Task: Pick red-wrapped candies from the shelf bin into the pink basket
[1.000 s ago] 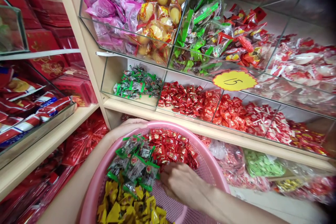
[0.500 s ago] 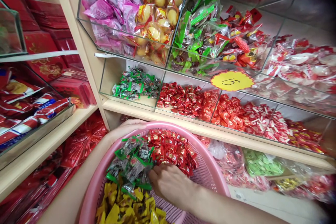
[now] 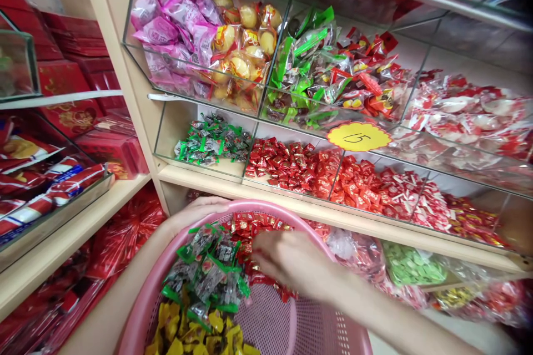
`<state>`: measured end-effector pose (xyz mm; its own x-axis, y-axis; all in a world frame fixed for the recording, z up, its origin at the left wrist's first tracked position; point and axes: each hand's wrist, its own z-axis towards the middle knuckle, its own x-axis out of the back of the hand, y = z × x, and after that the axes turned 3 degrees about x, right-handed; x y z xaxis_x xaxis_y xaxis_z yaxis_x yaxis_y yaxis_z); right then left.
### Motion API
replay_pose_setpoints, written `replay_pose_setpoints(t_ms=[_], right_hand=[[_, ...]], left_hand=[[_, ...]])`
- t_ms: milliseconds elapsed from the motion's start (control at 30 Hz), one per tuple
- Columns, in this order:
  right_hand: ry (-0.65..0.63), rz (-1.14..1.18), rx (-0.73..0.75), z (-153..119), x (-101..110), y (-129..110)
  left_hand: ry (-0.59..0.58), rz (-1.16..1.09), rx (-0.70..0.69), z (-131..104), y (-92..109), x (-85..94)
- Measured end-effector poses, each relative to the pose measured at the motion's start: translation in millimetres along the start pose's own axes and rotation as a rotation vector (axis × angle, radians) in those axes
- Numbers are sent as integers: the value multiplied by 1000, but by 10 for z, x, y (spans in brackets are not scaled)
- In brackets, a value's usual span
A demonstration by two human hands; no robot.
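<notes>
A pink plastic basket point(image 3: 160, 272) holds sorted candies: green-and-clear packets point(image 3: 208, 272) at the left, red-wrapped candies point(image 3: 245, 224) at the back, yellow-wrapped ones point(image 3: 195, 333) at the front. My left hand point(image 3: 200, 212) grips the basket's back-left rim, its fingers over the edge. My right hand point(image 3: 287, 258) is inside the basket over the red candies, smeared by motion; its fingertips and anything in them cannot be made out.
Ahead, a wooden shelf point(image 3: 200, 178) carries glass bins of small candies, with larger wrapped sweets above and a yellow price tag point(image 3: 359, 137). Bagged candies point(image 3: 412, 263) lie below. At the left stand red boxes point(image 3: 66, 91) and a glass tray of packets point(image 3: 70, 183).
My right hand has moved up and to the right, from beside the green packets to over the red candies. More of the basket's bottom shows, and the view has shifted slightly.
</notes>
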<state>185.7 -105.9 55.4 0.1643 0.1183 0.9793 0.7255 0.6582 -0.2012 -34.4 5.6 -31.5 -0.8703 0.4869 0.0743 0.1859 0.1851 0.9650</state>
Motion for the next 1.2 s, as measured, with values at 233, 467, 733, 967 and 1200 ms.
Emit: replay_pose_setpoints(t_ms=[233,467,733,967,1200], right_hand=[[94,-209,-534,616,399,890],[-119,-227,-695,1070,274,1087],[-214,-205,-689,1143,229,1162],[-172,-162,-654,1066,286,1193],[246,-110,-401,379,618,890]], left_hand=[[-58,-77,46,10,-4,8],[-53,-91,75,31,-17,11],[-59,-35,28,12,-5,22],[-23,7,17,4,13,11],[-30,29,25,-3,43,12]])
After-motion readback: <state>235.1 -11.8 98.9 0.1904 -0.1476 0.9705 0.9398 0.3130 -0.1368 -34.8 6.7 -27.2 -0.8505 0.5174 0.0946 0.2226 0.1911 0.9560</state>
